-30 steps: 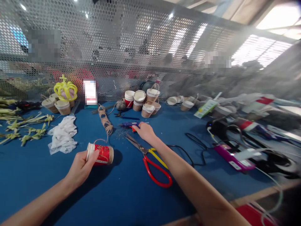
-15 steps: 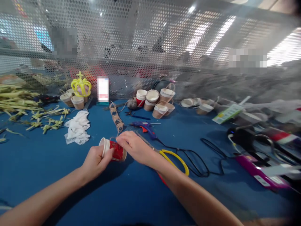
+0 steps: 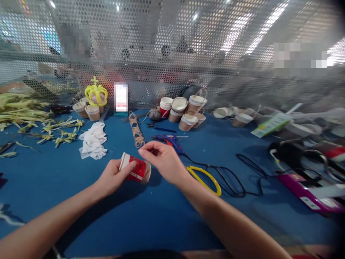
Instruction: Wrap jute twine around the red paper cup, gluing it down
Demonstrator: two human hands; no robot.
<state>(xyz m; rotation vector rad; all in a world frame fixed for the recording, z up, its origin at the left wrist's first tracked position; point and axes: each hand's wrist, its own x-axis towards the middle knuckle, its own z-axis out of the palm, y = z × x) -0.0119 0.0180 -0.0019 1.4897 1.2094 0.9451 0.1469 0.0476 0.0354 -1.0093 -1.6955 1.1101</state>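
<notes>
My left hand [image 3: 111,174] is closed around a red and white paper cup [image 3: 138,168], which lies tilted with its white rim to the left. A band of brown twine covers the cup's base end. Just above the cup, my right hand [image 3: 161,160] pinches thumb and forefinger together on a thin strand of twine. Beyond those fingertips lies a wound bundle of twine [image 3: 136,131] on the blue table. A blue glue gun [image 3: 169,140] rests behind my right hand, and yellow-handled scissors [image 3: 206,180] are partly hidden by my right forearm.
Twine-wrapped cups [image 3: 188,120] stand by the perforated metal screen [image 3: 151,43]. On the left are a crumpled white cloth [image 3: 93,141], dried plant strips [image 3: 21,106] and a yellow crown-shaped object [image 3: 96,94]. A black cord [image 3: 229,183] and a purple box [image 3: 304,192] lie on the right.
My right hand has lifted slightly and shifted right, off the cup's side. The cup has turned so more of its red face and twine-covered base show. The view has shifted a little.
</notes>
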